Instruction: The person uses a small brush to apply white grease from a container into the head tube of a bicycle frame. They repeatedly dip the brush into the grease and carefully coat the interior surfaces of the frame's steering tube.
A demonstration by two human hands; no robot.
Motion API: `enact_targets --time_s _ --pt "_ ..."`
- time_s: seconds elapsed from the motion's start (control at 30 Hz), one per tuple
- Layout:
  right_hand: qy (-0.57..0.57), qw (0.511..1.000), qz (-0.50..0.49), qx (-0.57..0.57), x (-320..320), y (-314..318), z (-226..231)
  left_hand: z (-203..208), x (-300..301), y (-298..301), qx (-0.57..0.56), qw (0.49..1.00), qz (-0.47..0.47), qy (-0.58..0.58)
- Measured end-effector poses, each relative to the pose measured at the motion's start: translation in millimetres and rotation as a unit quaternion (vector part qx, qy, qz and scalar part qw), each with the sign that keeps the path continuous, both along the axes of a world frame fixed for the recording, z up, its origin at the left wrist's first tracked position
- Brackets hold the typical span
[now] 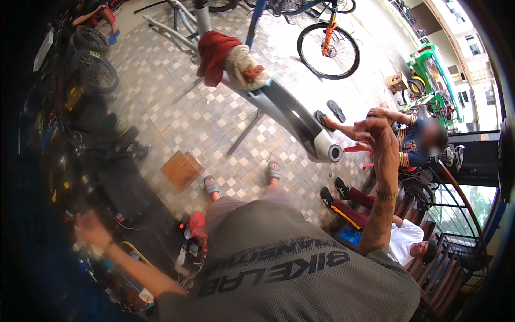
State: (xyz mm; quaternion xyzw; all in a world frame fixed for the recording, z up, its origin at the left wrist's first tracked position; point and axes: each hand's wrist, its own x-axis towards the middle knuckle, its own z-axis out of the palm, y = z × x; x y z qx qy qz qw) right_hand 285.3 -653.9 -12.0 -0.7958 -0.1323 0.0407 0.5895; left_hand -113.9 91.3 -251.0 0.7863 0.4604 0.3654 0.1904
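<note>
One bike frame sits left of the right grip, whose closure I cannot tell.

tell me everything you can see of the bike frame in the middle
The bike frame is silver-grey and metallic-looking, with a dark, shiny stretch along its thick tube. That tube slants toward the picture's lower right, ending in a round opening with no fork fitted. Thinner tubes show at upper left. A red cloth and a beige cloth cover its middle. It is raised above the tiled floor. The right hand is near the open end, apparently not touching.
</note>
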Motion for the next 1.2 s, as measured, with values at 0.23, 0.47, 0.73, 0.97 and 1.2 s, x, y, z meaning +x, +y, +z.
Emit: enact_targets --time_s 0.23,0.47,0.73,0.97,1.2 --pt "0.039 0.987 -0.106 0.116 70.0 -62.7 -216.3 32.4 221.7 -363.1 -0.133 0.948 -0.185 -0.223" --pt "0.043 0.987 0.038 0.147 39.0 31.9 -200.8 40.8 269.0 -590.7 -0.309 0.891 -0.092 -0.321" --pt "-0.128 0.973 0.082 0.175 19.6 151.6 -221.6 24.9 258.2 -612.3 -0.185 0.928 -0.010 -0.322" --pt "-0.198 0.955 0.092 0.200 169.6 185.7 -187.8 29.1 278.1 -586.0 -0.098 0.926 0.094 -0.353" --pt "-0.629 0.777 0.028 0.002 438.3 251.4 16.8 25.1 251.0 -588.1 -0.123 0.910 0.184 -0.351"
